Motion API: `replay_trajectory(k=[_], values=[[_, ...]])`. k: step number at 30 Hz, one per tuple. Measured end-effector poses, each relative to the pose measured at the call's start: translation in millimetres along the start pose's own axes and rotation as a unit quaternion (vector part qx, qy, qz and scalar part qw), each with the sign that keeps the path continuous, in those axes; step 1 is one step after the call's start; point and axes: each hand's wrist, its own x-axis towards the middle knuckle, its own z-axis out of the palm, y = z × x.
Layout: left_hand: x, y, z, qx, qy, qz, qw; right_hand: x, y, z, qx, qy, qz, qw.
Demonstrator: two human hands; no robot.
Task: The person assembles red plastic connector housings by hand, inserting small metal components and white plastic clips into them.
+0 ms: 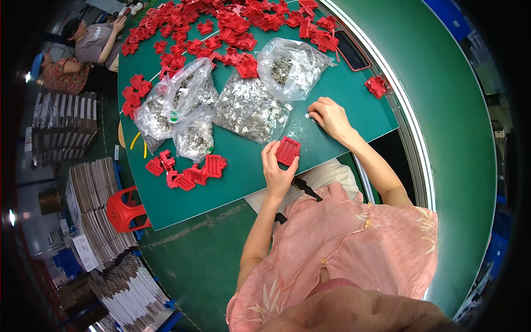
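One red slotted plastic holder (288,151) is gripped in the left hand (276,170) above the green table (238,166); on my feed I see the right hand (331,118) pinching a small pale piece (307,115) near a clear bag (298,69).

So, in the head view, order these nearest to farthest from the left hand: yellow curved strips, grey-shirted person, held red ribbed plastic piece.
1. Red ribbed piece: in the left hand.
2. Yellow curved strips: table's left edge.
3. Grey-shirted person: far upper left.
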Motion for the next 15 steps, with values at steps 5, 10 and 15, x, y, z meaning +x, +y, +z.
replay_trajectory(k=[5, 10, 15], values=[[-2.6, -4.5, 4.3, -0.011, 0.038, 0.007, 0.999, 9.9, 3.9, 7.9, -0.042, -0.034, -0.049, 0.997], [-1.3, -3.4, 6.8, -0.006, 0.038, 0.015, 0.999, 19.8, 5.0, 12.6, -0.122, -0.070, -0.108, 0.984], [-1.7, -2.8, 8.1, -0.002, 0.044, 0.017, 0.999, 27.2, 2.7, 10.5, -0.163, -0.096, -0.159, 0.969]])
